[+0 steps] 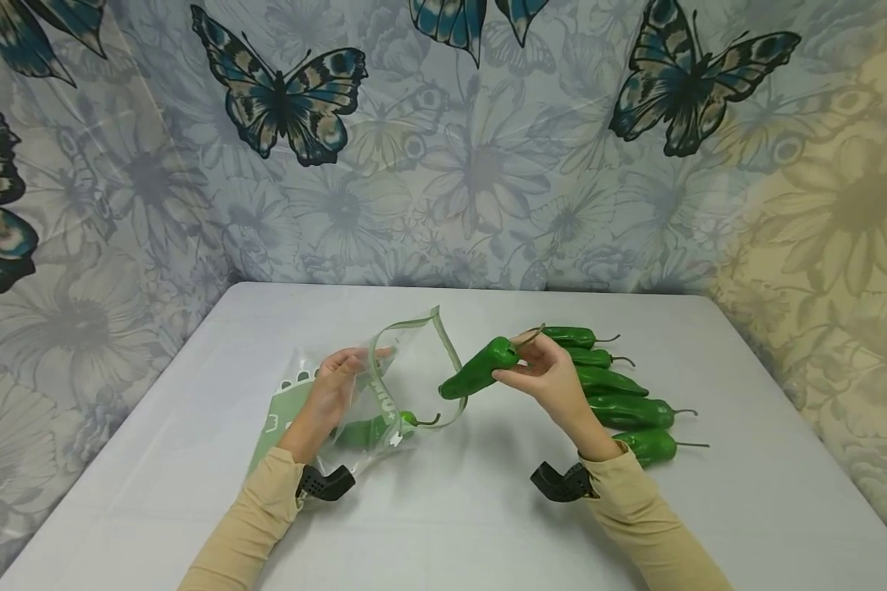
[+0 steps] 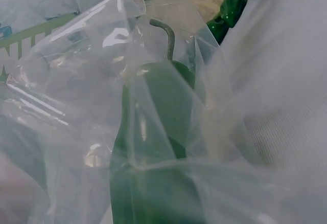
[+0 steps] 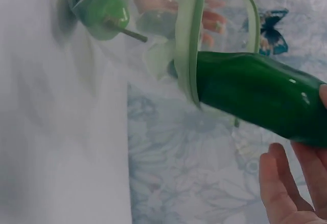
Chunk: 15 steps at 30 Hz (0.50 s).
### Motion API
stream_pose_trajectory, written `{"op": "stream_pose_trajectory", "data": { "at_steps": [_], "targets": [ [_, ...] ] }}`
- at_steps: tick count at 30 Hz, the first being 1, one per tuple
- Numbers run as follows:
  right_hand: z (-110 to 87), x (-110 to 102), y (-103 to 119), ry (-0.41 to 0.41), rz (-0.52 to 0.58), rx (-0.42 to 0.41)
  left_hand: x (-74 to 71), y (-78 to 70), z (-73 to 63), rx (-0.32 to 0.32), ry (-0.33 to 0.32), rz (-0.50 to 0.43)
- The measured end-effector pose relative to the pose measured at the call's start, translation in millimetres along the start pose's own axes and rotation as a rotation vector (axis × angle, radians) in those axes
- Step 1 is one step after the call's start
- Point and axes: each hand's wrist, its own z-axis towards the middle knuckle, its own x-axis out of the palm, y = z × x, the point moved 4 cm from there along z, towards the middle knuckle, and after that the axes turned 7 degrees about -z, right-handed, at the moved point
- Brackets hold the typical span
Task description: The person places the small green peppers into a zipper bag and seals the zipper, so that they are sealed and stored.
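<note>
My right hand pinches a long green pepper near its stem end. The pepper's tip points left, into the opening of a clear plastic zip bag with a pale green rim. In the right wrist view the held pepper passes the rim. My left hand grips the bag by its side, and its fingers show through the plastic. Another green pepper lies inside the bag, its curved stem toward the opening. Clear film covers most of the left wrist view.
Several green peppers lie in a column on the white table, right of and partly behind my right forearm. The bag's green printed end rests on the left. Butterfly-patterned cloth stands behind the table.
</note>
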Motion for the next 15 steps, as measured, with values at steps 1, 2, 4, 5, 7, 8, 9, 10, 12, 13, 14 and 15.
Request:
{"op": "stream_pose_trajectory", "data": {
  "at_steps": [1,2,4,5,7,8,9,10,12,13,14,15],
  "targets": [
    [-0.1,0.4,0.2,0.009,-0.011,0.002,0.5,0.3,0.2,-0.001,0.01,0.003],
    [-0.1,0.9,0.2,0.017,-0.021,0.005,1.2,0.4,0.3,-0.001,0.019,0.01],
    [-0.2,2.3,-0.6,0.032,-0.04,0.014,2.5,0.7,0.3,-0.005,0.034,0.01],
    [-0.4,3.1,-1.1,0.038,-0.04,0.024,3.1,0.8,0.2,-0.008,0.037,0.01],
    [-1.1,4.7,-2.2,0.049,-0.037,0.038,3.8,0.9,-0.5,-0.014,0.04,0.006],
    [-1.6,5.3,-2.5,0.053,-0.035,0.042,4.2,0.8,-0.8,-0.017,0.038,0.004],
    [-2.0,6.0,-2.7,0.057,-0.034,0.039,4.5,0.7,-1.2,-0.021,0.038,0.001],
    [-2.1,6.6,-2.7,0.061,-0.03,0.029,5.0,0.5,-1.4,-0.02,0.04,0.001],
    [-2.0,7.4,-2.3,0.06,-0.035,0.009,5.1,0.0,-1.4,-0.012,0.047,0.005],
    [-1.8,7.8,-2.1,0.06,-0.037,-0.002,5.0,-0.5,-1.4,-0.003,0.048,0.009],
    [-1.5,8.4,-1.9,0.06,-0.041,-0.009,4.9,-1.1,-1.5,0.004,0.047,0.017],
    [-1.2,8.9,-1.8,0.06,-0.044,-0.016,4.6,-1.7,-1.8,0.01,0.049,0.021]
  ]
}}
